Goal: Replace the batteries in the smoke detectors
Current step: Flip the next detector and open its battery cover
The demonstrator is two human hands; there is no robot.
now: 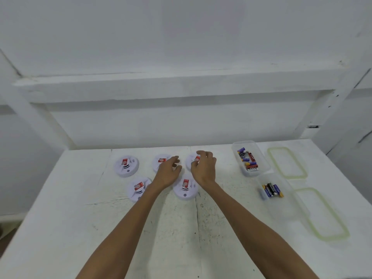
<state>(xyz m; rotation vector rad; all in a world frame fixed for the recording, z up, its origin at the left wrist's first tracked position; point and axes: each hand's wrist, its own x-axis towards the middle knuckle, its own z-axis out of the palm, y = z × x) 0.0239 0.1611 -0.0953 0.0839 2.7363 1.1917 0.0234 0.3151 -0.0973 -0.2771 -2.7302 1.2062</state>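
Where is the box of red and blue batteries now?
In the head view the box sits back right on the table, right of the right hand, behind the other battery box, a green-rimmed lid beside it.

Body in view is two arms only. Left forearm and right forearm are bare from the bottom frame edge up to the wrists. Left hand and right hand are bare as well, and mostly the backs show. Forearms are slim and taper to narrow wrists. The wide-angle lens stretches them, so they look broadest at the bottom edge. Skin reads smooth and matte under flat light. Finger outlines and knuckles are readable on both hands; nails are too small and blurred to tell. Clothing above the forearms is out of frame.
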